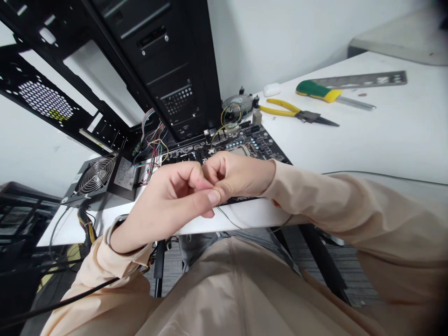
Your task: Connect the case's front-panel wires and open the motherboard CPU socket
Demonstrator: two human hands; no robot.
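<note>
Thin dark green wire [227,217] looks pinched by the bare left hand [171,198] and bare right hand [238,175] — fingers closed, its end hidden. It could slip if fingers loosen, or catch on the flat white table's [378,144] edge if tugged. Tall black metal case [185,56] crowds the far left — more room lies right.

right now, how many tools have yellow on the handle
2: black pliers with yellow handles beside the black motherboard; a green-and-yellow-handled screwdriver farther right, by the metal ruler. Others may be hidden.

The computer case [191,56] looks metal, the tabletop [385,140] smooth, the sleeves [315,198] cloth.
</note>
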